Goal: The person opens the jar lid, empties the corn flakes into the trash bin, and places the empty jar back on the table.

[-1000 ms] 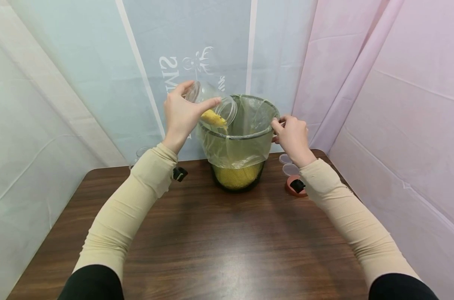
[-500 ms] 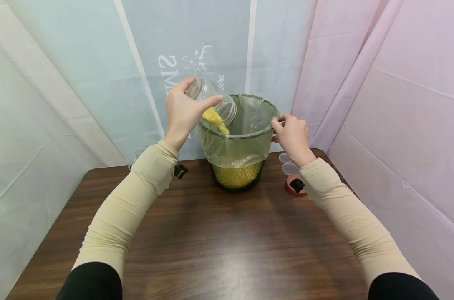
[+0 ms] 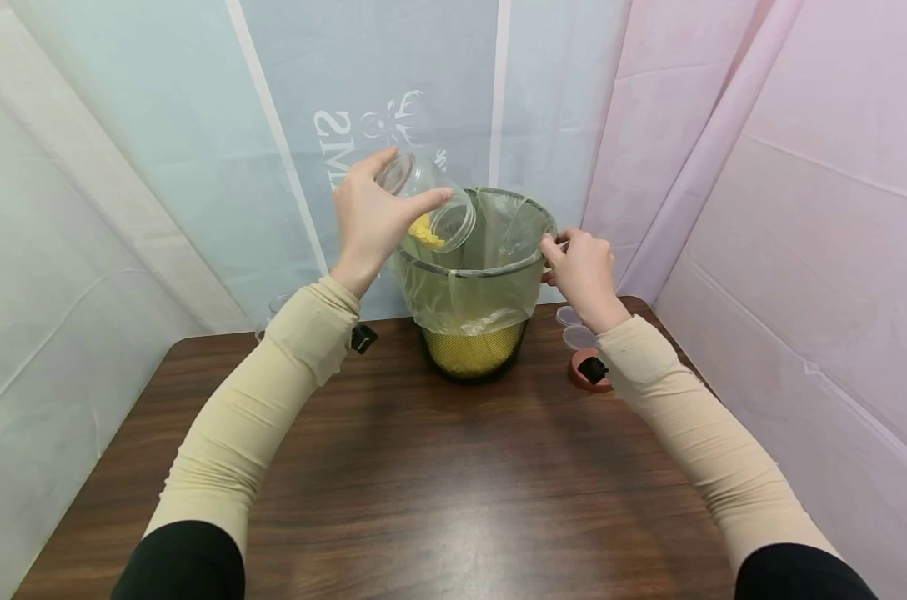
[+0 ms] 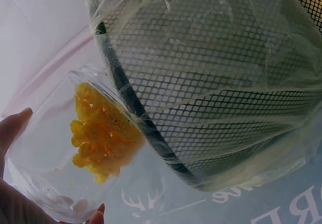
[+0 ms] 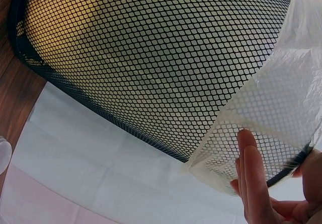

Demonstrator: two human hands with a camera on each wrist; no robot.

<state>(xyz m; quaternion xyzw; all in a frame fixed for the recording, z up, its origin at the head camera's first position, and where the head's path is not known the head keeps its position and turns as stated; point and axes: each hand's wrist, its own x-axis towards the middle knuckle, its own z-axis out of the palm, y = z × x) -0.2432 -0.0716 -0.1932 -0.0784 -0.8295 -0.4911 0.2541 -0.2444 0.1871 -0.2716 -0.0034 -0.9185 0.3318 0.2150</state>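
Note:
My left hand (image 3: 374,212) grips a clear jar (image 3: 419,183), tilted with its mouth over the left rim of a black mesh wastebasket (image 3: 472,358). Yellow crumbly bits (image 4: 105,133) lie in a clump near the jar's mouth in the left wrist view. A thin pale bin liner (image 3: 468,300) lines the wastebasket and folds down over its rim. More yellow shows through the mesh at the bottom. With thumb and fingers, my right hand (image 3: 583,271) pinches the right rim and liner; in the right wrist view its fingers (image 5: 249,168) lie along the outside.
To the right of the wastebasket, a reddish-brown lid (image 3: 584,379) and two clear round lids (image 3: 578,337) lie on the wooden table (image 3: 438,475). Clear containers (image 3: 277,304) stand at the back left, partly behind my left sleeve. Fabric curtains (image 3: 273,50) rise close behind and at both sides.
The jar has shifted slightly up and right and tips more steeply. Some yellow bits have slid out of its mouth, leaving a smaller clump inside. My right hand stays at the rim.

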